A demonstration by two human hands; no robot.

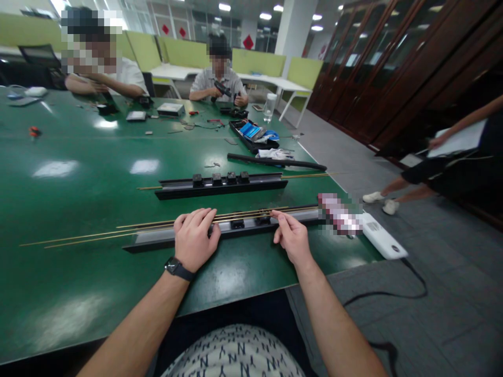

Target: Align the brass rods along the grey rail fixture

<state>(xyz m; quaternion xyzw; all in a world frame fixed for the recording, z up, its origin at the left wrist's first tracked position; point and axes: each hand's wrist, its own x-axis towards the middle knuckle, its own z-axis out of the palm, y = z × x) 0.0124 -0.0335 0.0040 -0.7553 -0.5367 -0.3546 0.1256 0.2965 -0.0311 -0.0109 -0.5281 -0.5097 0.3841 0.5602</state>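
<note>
A long black power-strip rail (pixel 157 238) lies across the green table (pixel 78 209) in front of me, with black socket modules (pixel 237 223) set in it and thin brass strips (pixel 98 234) running along it. My left hand (pixel 194 238), a watch on its wrist, rests on the rail with the fingers curled over the brass strips. My right hand (pixel 290 234) is at the rail's right part, its fingertips pinching a brass strip near a socket module.
A second black rail (pixel 220 185) with several modules lies farther back. A white power strip (pixel 383 238) sits at the table's right corner, its cable dropping to the floor. Two people work at the far side; another person stands at the right by dark cabinets.
</note>
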